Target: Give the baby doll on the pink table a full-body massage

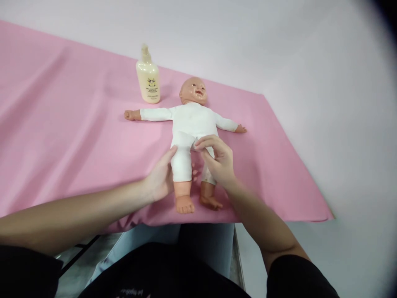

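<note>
A baby doll (194, 118) with a white cloth body lies on its back, arms spread, feet toward me. My left hand (163, 176) is wrapped round the doll's thigh on the left of the view, thumb on top and fingertips showing between the legs. At the crotch, my right hand (218, 155) has its thumb and fingers pinched together. A small whitish bit shows at those fingertips; whether it is the doll's cloth or a separate piece I cannot tell. The doll's other leg is partly hidden behind my right hand.
A cream pump bottle (149, 80) with a cow picture on its label stands upright beyond the doll's outstretched arm. Pink cloth (77, 136) covers the table, wrinkled on the left. A white wall (279, 41) borders the far side, and the table's front edge is close to my body.
</note>
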Motion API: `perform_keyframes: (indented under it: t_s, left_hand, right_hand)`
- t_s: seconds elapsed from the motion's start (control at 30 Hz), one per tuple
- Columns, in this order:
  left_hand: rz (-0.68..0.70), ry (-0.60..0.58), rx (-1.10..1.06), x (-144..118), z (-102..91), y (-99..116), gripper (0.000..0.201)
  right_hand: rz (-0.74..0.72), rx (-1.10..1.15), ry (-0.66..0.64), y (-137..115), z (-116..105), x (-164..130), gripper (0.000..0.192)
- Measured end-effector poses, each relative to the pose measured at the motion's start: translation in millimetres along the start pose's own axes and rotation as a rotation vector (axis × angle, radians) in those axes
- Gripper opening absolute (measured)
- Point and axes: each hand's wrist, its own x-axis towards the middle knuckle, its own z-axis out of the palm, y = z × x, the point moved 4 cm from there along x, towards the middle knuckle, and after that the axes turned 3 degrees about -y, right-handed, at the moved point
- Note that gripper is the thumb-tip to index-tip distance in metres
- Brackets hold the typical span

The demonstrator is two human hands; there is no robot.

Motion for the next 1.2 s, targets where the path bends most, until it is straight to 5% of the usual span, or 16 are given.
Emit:
perform_keyframes:
  t_s: [0.17, 0.27, 0.4, 0.57, 0.7, 0.93, 1.2]
  left_hand:
    - [0.115, 0.077, 0.130, 5, -4.4, 10, 0.017]
    - [0.180, 0.119, 0.177, 6, -5.1, 17, 0.020]
    - [0.278, 0.180, 0.235, 8, -4.7, 25, 0.020]
    - [0.547, 0.177, 0.396, 12, -11.1, 34, 0.035]
    - [0.814, 0.175, 0.830, 11, -17.8, 42, 0.044]
    - [1.233, -0.076, 1.641, -16, 8.2, 29, 0.029]
    - [1.180, -0.582, 2.059, -20, 18.8, 4, 0.021]
  right_hand:
    - [0.050, -0.177, -0.063, 19, -5, 9, 0.008]
    - [-0.023, -0.353, -0.356, 21, -3, 11, 0.005]
    - [-0.115, -0.560, -0.714, 18, 0, 9, 0.024]
    - [-0.118, -0.626, -0.815, 20, 3, 6, 0.031]
    - [-0.138, -0.629, -0.864, 21, 12, -1, 0.030]
    - [-0.147, -0.625, -0.846, 22, 16, -4, 0.027]
    - [-0.160, -0.577, -0.790, 27, 12, -3, 0.025]
